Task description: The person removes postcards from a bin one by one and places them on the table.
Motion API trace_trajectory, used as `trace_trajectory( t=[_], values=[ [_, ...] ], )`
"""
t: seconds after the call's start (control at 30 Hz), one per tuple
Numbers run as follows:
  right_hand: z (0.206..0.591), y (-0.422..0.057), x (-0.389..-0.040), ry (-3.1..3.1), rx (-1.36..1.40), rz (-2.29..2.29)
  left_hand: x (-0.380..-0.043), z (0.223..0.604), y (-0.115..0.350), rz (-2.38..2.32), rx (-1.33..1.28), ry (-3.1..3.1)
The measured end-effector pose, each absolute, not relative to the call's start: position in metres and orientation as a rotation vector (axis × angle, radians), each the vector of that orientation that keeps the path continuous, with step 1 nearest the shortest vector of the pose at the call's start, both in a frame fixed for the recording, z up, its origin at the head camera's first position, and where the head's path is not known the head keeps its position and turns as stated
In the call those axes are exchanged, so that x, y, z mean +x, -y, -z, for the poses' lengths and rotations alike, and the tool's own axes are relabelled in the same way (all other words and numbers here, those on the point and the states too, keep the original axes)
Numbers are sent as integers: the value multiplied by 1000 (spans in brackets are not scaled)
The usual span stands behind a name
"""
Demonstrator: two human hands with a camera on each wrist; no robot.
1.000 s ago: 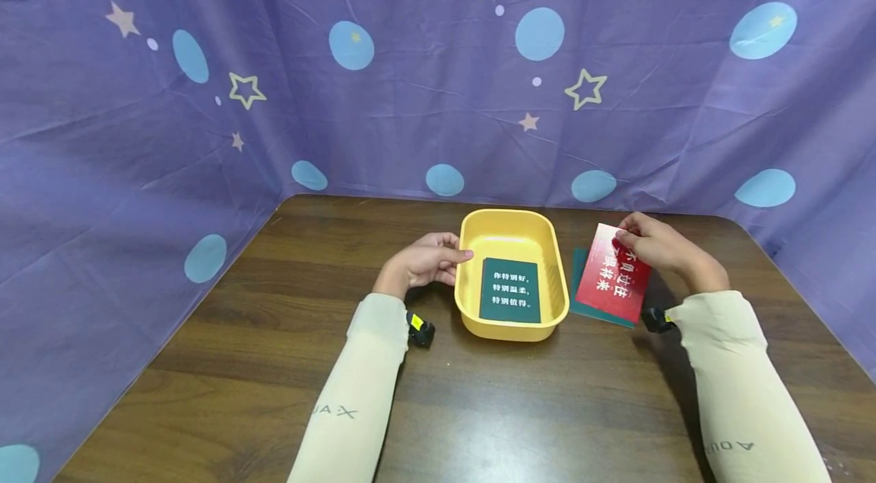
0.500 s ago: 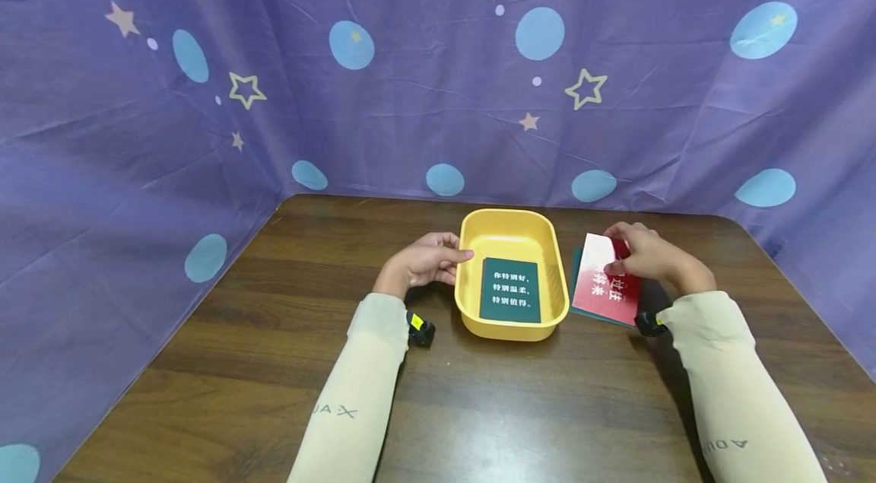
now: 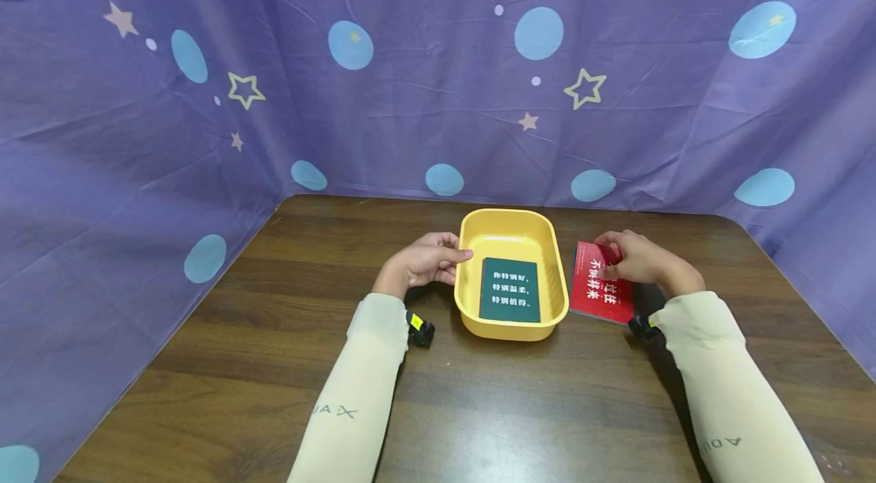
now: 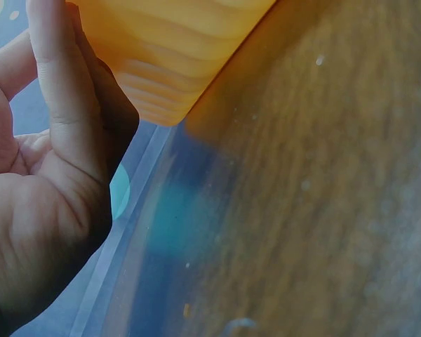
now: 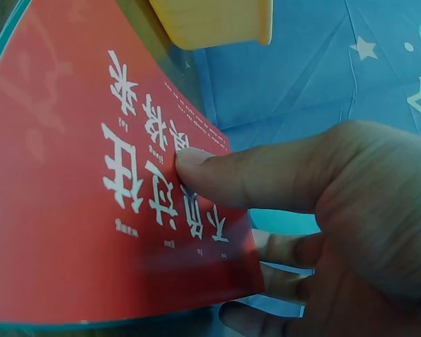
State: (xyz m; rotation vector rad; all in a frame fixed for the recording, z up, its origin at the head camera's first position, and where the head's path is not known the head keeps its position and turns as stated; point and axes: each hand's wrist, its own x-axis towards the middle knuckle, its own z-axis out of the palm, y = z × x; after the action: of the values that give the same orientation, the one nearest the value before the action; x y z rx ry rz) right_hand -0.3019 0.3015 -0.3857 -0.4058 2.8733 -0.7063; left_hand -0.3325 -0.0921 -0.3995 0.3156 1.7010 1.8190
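My left hand [image 3: 427,258] grips the left wall of a yellow plastic tray [image 3: 509,241], thumb over the rim and fingers outside it. Inside the tray, toward its near end, lies a dark green card [image 3: 509,308] with white Chinese writing. To the right of the tray, my right hand [image 3: 643,261] pinches a red card [image 3: 604,304] with white writing. In the right wrist view the thumb [image 5: 217,175] presses on its face and the fingers are behind it. The red card bends there. A teal edge [image 5: 3,43] shows beneath it; whether the fingers hold that too I cannot tell.
Everything stands on a dark wooden table [image 3: 438,399]. A purple curtain [image 3: 411,110] with stars and blue ovals hangs behind and to the left. Black wrist cameras sit at both cuffs, the left camera [image 3: 420,331] close to the tray.
My right hand has moved left and a little nearer, bringing the red card over the teal one, which it now almost covers. The left hand and the tray have stayed put.
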Motion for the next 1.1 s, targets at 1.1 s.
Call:
trace_trajectory(
  t=[1.1],
  values=[
    [381, -293, -298, -2976, -508, 573, -333, 401, 92, -1820, 319, -1706]
  ],
)
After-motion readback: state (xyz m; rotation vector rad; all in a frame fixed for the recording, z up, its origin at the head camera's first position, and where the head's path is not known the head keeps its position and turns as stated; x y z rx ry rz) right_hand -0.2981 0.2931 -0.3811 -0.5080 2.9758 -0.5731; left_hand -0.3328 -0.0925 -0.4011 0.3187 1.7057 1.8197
